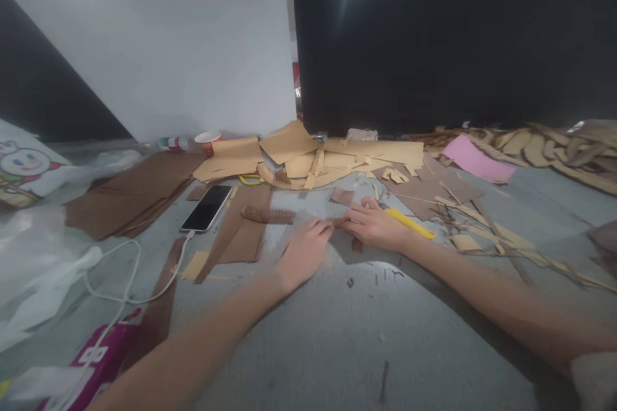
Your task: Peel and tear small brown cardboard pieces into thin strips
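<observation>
My left hand [308, 249] is closed, with its fingertips at one end of a small brown strip [337, 222] just above the grey tabletop [313, 347]. At the other end of that strip my right hand [370, 225] pinches with curled fingers. The strip is mostly covered by the fingers. Left of my left hand lies a ribbed brown roll-like piece [268, 214], resting partly on a flat brown sheet [245, 241]. A yellow-handled tool [411, 223], looking like a cutter, lies against my right wrist. Small brown squares [342, 196] lie close to the fingers.
A phone [207, 208] on a white cable [139, 298] lies left, near a purple power strip [99, 359]. Tan sheets [236, 155], brown sheets [139, 186] and a paper cup [207, 140] stand along the back. Thin offcuts [501, 231] and a pink sheet [477, 158] lie right.
</observation>
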The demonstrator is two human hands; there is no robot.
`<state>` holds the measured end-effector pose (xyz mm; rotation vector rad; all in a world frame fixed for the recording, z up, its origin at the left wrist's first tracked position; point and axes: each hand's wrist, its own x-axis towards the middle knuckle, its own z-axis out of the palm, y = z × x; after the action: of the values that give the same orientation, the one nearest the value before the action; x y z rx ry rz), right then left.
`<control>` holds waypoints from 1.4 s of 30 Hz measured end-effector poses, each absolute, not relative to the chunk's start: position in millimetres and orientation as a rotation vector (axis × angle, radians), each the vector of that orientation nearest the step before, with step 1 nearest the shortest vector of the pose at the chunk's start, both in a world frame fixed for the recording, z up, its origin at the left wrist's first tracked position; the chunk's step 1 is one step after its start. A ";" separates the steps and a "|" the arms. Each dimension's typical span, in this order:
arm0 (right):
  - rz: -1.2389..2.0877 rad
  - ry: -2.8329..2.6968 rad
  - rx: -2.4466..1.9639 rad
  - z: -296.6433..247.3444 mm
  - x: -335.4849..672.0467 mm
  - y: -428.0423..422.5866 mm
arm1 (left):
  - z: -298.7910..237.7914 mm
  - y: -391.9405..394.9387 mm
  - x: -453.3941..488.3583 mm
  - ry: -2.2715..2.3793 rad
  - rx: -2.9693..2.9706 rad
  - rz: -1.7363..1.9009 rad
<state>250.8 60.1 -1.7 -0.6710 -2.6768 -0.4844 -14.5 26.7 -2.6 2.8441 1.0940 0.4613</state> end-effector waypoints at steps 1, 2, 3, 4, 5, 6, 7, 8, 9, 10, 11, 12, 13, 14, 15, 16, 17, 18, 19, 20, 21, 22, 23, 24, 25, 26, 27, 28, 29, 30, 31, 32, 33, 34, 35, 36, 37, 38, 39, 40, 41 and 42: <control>-0.475 -2.678 -0.680 -1.0 252.1 60.8 | -1.6 26.3 -14.4 1.093 2.843 0.463; -0.466 -2.684 -0.677 -0.6 253.2 61.5 | -0.6 25.8 -14.2 1.093 2.841 0.466; -0.458 -2.694 -0.663 -0.4 254.3 62.4 | 0.3 25.3 -13.8 1.092 2.840 0.468; -0.445 -2.708 -0.645 -0.4 255.4 63.3 | 1.2 24.7 -13.2 1.089 2.842 0.465; -0.427 -2.721 -0.630 -0.4 256.4 64.3 | 1.9 24.1 -12.6 1.085 2.846 0.454; -0.404 -2.732 -0.619 -0.6 257.4 65.2 | 2.5 23.5 -11.8 1.084 2.851 0.442; -0.380 -2.738 -0.614 -0.8 258.2 66.0 | 3.0 22.9 -11.1 1.085 2.854 0.429; -0.359 -2.741 -0.611 -0.9 258.8 66.7 | 3.5 22.4 -10.4 1.086 2.856 0.417; -0.342 -2.740 -0.606 -1.1 259.2 67.2 | 3.9 22.0 -9.8 1.085 2.857 0.406; -0.329 -2.737 -0.601 -1.2 259.2 67.6 | 4.4 21.6 -9.5 1.083 2.857 0.398; -0.316 -2.732 -0.597 -1.3 258.9 67.9 | 4.9 21.3 -9.3 1.082 2.859 0.392; -0.302 -2.725 -0.595 -1.3 258.3 67.9 | 5.5 20.9 -9.2 1.080 2.863 0.383; -0.286 -2.716 -0.599 -1.4 257.4 67.8 | 6.1 20.6 -9.3 1.079 2.870 0.373; -0.266 -2.703 -0.613 -1.4 256.3 67.5 | 6.9 20.2 -9.3 1.082 2.877 0.362; -0.244 -2.685 -0.635 -1.4 255.2 67.2 | 7.8 19.7 -9.3 1.083 2.885 0.350; -0.219 -2.661 -0.662 -1.6 254.0 66.7 | 8.7 19.2 -9.3 1.082 2.891 0.339; -0.191 -2.635 -0.692 -1.8 253.0 66.2 | 9.6 18.8 -9.1 1.082 2.891 0.336; -0.159 -2.611 -0.722 -2.1 252.2 65.6 | 10.4 18.3 -8.9 1.080 2.888 0.338; -0.120 -2.592 -0.752 -2.6 251.6 65.2 | 11.2 18.0 -8.7 1.078 2.883 0.347; -0.075 -2.579 -0.781 -3.2 251.0 64.9 | 11.7 17.8 -8.5 1.075 2.877 0.358; -0.025 -2.567 -0.810 -4.0 250.5 64.7 | 12.1 17.8 -8.4 1.071 2.874 0.369; 0.027 -2.552 -0.846 -5.0 249.9 64.7 | 12.3 17.9 -8.3 1.064 2.874 0.375; 0.078 -2.530 -0.888 -6.1 249.0 64.8 | 12.4 18.0 -8.2 1.056 2.876 0.374; 0.126 -2.501 -0.937 -7.2 247.9 65.0 | 12.4 18.2 -8.2 1.049 2.880 0.370; 0.174 -2.466 -0.993 -8.2 246.6 65.2 | 12.3 18.4 -8.2 1.046 2.883 0.366; 0.221 -2.429 -1.051 -9.1 245.1 65.5 | 12.3 18.4 -8.2 1.049 2.886 0.363; 0.271 -2.396 -1.109 -9.6 243.5 65.6 | 12.2 18.5 -8.3 1.054 2.887 0.360; 0.324 -2.368 -1.162 -9.8 241.9 65.8 | 12.2 18.4 -8.3 1.060 2.889 0.359; 0.373 -2.345 -1.205 -9.6 240.6 65.8 | 12.2 18.4 -8.4 1.064 2.893 0.357; 0.416 -2.325 -1.236 -9.1 239.5 65.7 | 12.3 18.4 -8.4 1.065 2.898 0.351; 0.449 -2.308 -1.257 -8.4 238.6 65.7 | 12.3 18.4 -8.5 1.067 2.904 0.344; 0.473 -2.295 -1.268 -7.7 238.1 65.6 | 12.2 18.5 -8.6 1.068 2.911 0.333; 0.491 -2.282 -1.273 -7.0 237.8 65.7 | 12.2 18.6 -8.7 1.068 2.915 0.322; 0.508 -2.270 -1.275 -6.5 237.7 65.8 | 12.0 18.7 -8.8 1.067 2.917 0.315; 0.528 -2.258 -1.277 -6.3 237.6 65.9 | 11.8 18.8 -8.9 1.066 2.914 0.313; 0.552 -2.247 -1.281 -6.3 237.6 66.2 | 11.6 18.9 -9.0 1.064 2.909 0.317; 0.575 -2.237 -1.288 -6.7 237.4 66.5 | 11.4 18.9 -9.2 1.062 2.902 0.327; 0.593 -2.227 -1.297 -7.3 237.1 66.7 | 11.1 19.0 -9.3 1.062 2.896 0.338; 0.602 -2.218 -1.310 -8.1 236.5 66.8 | 10.8 19.2 -9.5 1.064 2.892 0.347; 0.601 -2.207 -1.327 -9.0 235.6 66.7 | 10.6 19.4 -9.6 1.065 2.894 0.348; 0.591 -2.193 -1.348 -9.9 234.5 66.6 | 10.3 19.7 -9.8 1.066 2.900 0.342; 0.573 -2.175 -1.372 -10.8 233.2 66.3 | 10.0 20.0 -9.8 1.066 2.911 0.330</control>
<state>233.2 66.3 -10.8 -1.3719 -2.1755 0.5728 -9.8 20.0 10.0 2.9110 1.0655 0.3298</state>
